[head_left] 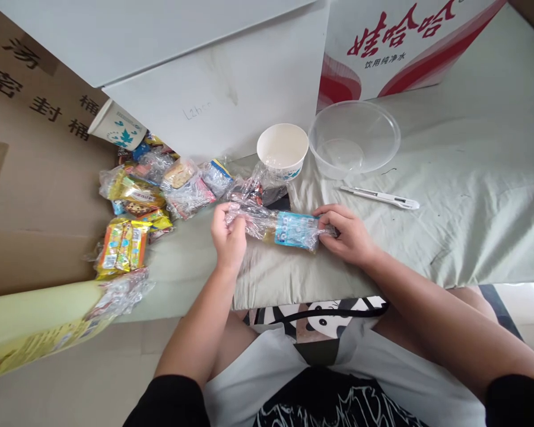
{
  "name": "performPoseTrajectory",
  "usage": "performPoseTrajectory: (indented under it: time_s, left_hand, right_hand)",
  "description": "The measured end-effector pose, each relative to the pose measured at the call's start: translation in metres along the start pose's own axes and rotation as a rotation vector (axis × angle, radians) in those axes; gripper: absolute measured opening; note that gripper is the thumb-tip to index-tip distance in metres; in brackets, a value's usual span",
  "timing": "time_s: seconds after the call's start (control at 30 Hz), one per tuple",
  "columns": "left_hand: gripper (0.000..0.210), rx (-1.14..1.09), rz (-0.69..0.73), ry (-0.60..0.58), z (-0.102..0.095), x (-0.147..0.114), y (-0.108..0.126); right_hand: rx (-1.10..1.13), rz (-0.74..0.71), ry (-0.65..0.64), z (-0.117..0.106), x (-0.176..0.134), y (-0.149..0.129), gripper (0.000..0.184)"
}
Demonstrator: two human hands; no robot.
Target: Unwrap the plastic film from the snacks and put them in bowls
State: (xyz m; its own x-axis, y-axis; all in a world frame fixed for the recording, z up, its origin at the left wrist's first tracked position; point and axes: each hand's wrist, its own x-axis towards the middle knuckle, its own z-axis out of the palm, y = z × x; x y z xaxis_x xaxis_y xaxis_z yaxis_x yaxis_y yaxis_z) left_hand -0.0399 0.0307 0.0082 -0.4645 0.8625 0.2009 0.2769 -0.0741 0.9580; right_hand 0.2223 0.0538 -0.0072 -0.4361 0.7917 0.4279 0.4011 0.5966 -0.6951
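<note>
Crinkled clear plastic wraps the long snack packet with a blue label (pixel 285 228), held level between both hands just above the pale green cloth-covered table (pixel 449 196). The left hand (pixel 228 237) has its fingers closed round the packet's loose left end; the right hand (pixel 347 232) pinches the other end shut. Just behind the packet stands a white paper cup (pixel 283 149), with a clear plastic bowl (pixel 354 137) beside it. Left of the packet lies a heap of wrapped snacks (pixel 151 190).
</note>
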Motion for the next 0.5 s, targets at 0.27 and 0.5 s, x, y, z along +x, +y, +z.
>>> performPoseTrajectory:
  time_s: [0.27,0.5]
  left_hand:
    - [0.05,0.153,0.148,0.055,-0.016,0.013,-0.015]
    - [0.037,0.626,0.614,-0.378,-0.021,0.01,-0.006]
  right_hand:
    - [0.048,0.059,0.107,-0.008,0.0,-0.005,0.021]
    - [-0.041,0.221,0.157,-0.03,0.001,-0.005,0.024]
